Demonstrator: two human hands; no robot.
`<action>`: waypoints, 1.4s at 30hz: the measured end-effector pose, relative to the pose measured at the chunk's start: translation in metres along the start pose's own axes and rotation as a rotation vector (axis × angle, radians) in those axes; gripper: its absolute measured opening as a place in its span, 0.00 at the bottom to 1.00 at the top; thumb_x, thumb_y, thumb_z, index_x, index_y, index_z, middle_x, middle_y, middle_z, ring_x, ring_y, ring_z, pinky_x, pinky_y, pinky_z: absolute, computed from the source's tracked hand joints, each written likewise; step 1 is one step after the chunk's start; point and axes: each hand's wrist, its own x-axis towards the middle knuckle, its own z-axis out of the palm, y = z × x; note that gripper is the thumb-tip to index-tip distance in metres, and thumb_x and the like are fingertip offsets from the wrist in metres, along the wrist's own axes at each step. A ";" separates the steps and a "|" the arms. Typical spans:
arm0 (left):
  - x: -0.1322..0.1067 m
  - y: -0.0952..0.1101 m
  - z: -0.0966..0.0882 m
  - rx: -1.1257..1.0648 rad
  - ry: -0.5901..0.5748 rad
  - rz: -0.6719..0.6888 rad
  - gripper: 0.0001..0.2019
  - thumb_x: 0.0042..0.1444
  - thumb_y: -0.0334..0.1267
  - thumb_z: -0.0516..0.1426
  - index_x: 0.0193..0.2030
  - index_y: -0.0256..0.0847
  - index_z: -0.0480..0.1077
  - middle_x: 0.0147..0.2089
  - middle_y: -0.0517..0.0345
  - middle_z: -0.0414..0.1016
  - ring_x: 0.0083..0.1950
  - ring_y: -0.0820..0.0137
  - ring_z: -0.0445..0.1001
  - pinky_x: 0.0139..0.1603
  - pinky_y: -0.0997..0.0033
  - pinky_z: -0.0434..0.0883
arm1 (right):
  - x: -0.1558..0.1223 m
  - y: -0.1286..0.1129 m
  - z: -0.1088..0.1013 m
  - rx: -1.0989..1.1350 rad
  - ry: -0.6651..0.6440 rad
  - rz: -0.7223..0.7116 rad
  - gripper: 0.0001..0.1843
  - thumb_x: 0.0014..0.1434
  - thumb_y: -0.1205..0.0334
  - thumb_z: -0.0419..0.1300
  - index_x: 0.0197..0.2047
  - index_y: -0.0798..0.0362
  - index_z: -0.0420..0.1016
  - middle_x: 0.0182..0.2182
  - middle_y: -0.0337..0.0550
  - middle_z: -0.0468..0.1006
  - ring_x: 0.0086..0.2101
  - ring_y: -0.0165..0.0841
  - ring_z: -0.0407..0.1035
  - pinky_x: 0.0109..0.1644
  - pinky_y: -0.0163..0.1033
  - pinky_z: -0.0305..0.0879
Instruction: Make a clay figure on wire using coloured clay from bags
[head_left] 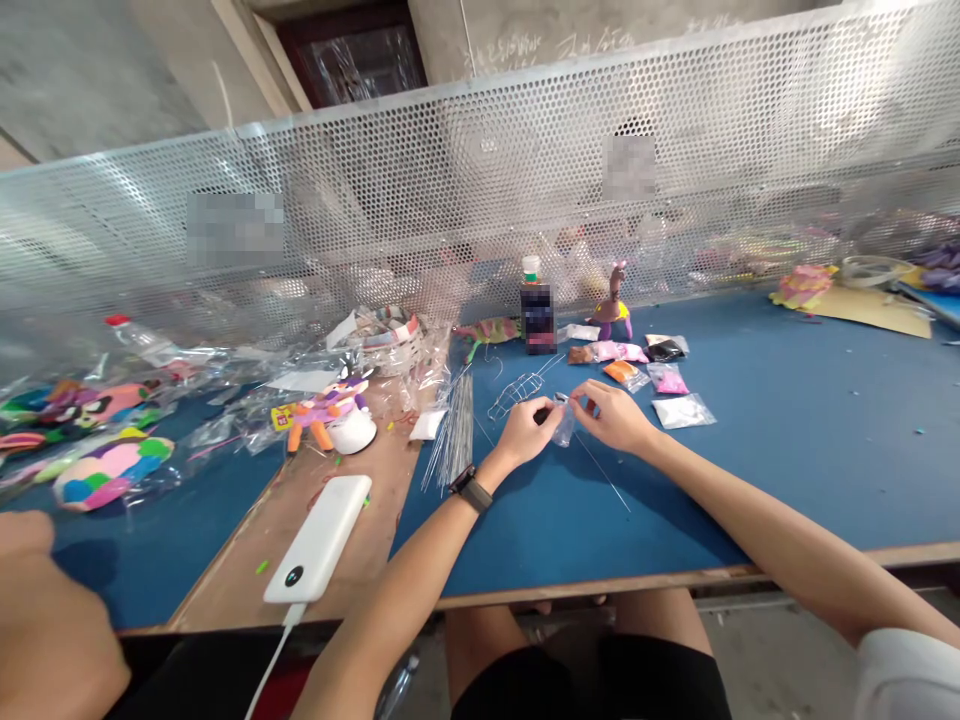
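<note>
Both my hands meet over the blue table top [787, 440]. My left hand [525, 430], with a dark watch on its wrist, pinches one side of a small clear plastic bag [564, 422]. My right hand [616, 415] pinches the bag's other side with thumb and fingers closed. A bent wire frame [516, 392] lies just behind my left hand. A thin straight wire [604, 470] runs across the table under my right wrist.
A bundle of straight wires [454, 435] lies left of my hands. Small bags of coloured clay [626, 372], a dark bottle [538, 310] and a clay figure [615, 300] stand behind. A white power bank [321, 540], colourful clay toys [112, 465] and plastic wrap lie left. A perforated metal screen [480, 180] backs the table. Another person's arm [45, 620] is at bottom left.
</note>
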 end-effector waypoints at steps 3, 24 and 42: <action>0.000 0.000 0.000 0.045 -0.013 0.059 0.18 0.69 0.47 0.54 0.29 0.39 0.69 0.27 0.61 0.69 0.31 0.71 0.65 0.36 0.71 0.60 | 0.000 0.001 0.001 -0.008 -0.019 -0.003 0.12 0.72 0.56 0.54 0.45 0.51 0.77 0.40 0.48 0.82 0.31 0.35 0.74 0.37 0.41 0.69; -0.001 0.006 -0.002 0.154 -0.101 0.163 0.18 0.68 0.41 0.52 0.25 0.41 0.63 0.24 0.61 0.65 0.27 0.72 0.60 0.32 0.70 0.55 | -0.003 -0.006 0.006 -0.033 -0.024 0.020 0.11 0.74 0.57 0.50 0.46 0.48 0.73 0.44 0.47 0.79 0.34 0.36 0.73 0.36 0.39 0.64; -0.003 0.010 -0.005 0.202 -0.168 0.137 0.19 0.66 0.37 0.52 0.22 0.41 0.58 0.20 0.63 0.59 0.24 0.74 0.57 0.29 0.70 0.52 | 0.000 0.006 -0.004 -0.046 -0.179 -0.149 0.14 0.76 0.57 0.48 0.50 0.50 0.74 0.45 0.48 0.83 0.40 0.38 0.77 0.41 0.38 0.65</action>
